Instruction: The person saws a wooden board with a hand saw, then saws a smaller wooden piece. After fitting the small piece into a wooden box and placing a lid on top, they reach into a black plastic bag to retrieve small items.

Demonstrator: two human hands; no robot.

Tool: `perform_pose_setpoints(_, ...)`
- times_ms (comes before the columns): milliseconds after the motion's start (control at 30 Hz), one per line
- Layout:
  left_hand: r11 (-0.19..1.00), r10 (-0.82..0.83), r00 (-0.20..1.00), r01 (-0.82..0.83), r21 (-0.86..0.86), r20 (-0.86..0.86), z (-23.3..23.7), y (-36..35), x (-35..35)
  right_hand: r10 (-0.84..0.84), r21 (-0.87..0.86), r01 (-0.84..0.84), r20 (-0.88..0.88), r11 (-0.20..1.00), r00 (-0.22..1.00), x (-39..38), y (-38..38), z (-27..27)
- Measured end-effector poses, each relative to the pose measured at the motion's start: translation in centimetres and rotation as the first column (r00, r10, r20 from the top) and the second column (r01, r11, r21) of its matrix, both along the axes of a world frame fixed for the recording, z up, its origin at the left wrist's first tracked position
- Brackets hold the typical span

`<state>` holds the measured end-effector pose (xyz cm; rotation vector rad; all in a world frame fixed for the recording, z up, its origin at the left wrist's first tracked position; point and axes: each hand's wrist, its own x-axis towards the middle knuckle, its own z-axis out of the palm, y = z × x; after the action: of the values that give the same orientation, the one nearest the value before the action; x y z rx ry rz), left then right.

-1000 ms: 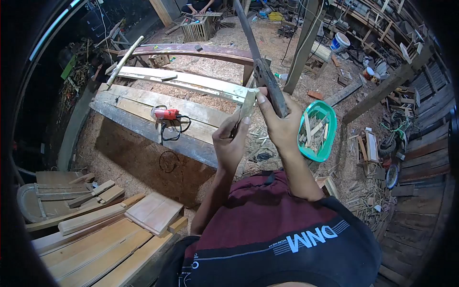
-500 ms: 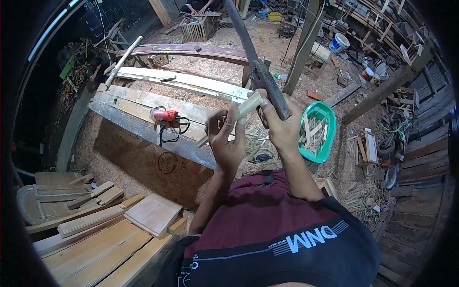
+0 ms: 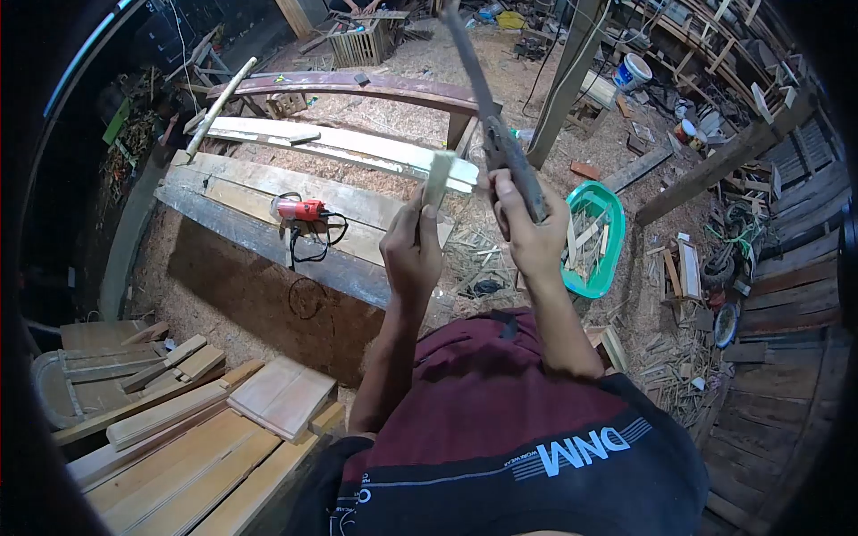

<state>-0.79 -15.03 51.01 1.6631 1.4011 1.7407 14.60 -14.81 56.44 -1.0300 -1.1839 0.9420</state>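
My left hand [image 3: 413, 255] is closed round a short, pale wood piece [image 3: 437, 179], which stands almost upright above the fingers. My right hand [image 3: 534, 228] grips the worn, dark handle of a long tool [image 3: 471, 62] with a narrow dark blade; the blade points up and away from me. A small gap separates the wood piece from the tool's handle. Beyond my left hand, a red power tool [image 3: 302, 210] with a black cord lies on a plank bench [image 3: 357, 243]. Right of my right hand sits a green basin [image 3: 615, 246] holding wood offcuts [image 3: 585, 234].
Boards [image 3: 206, 456] are stacked at lower left. A wooden post [image 3: 565, 89] rises beyond my right hand. Past the bench stretches a white-topped plank [image 3: 340, 143]. Shavings and scraps cover the ground. Another person's hands [image 3: 365, 7] show at the top, by a slatted crate [image 3: 357, 46].
My left hand has turned the wood piece from slanting against the tool to nearly upright and moved it apart from the handle. The tool has shifted slightly right.
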Motion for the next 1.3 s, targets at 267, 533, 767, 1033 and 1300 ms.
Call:
perform_pose_setpoints(267, 0.938, -0.090, 0.963, 0.167, -0.302, 0.255, -8.9, 5.2, 0.0, 0.031, -0.017, -0.033, -0.116, 0.999, 0.993, 3.1, 1.3, -9.6)
perform_pose_setpoints(533, 0.807, -0.190, 0.942, -0.011, -0.591, -0.278, -36.8, 11.2, 0.2, 0.072, -0.504, 0.066, 0.248, 0.861, 0.966, 5.9, 0.9, -33.8)
perform_pose_setpoints(767, 0.853, -0.096, 0.845, -0.203, -0.481, -0.527, -50.6, 14.4, 1.1, 0.121, -0.451, 0.042, 0.325, 0.891, 0.938, 4.9, 3.5, -49.1)
perform_pose_setpoints(1033, 0.796, 0.109, 0.741, -0.464, -0.388, -0.662, -51.3, 15.7, 1.9, 0.122, -0.473, 0.009, 0.246, 0.881, 0.961, 3.2, 5.8, -53.1)
perform_pose_setpoints(1300, 0.535, 0.330, 0.666, -0.716, -0.449, -0.669, -53.3, 20.8, 2.5, 0.162, -0.525, -0.027, 0.213, 0.851, 0.963, 3.8, 5.6, -52.6)
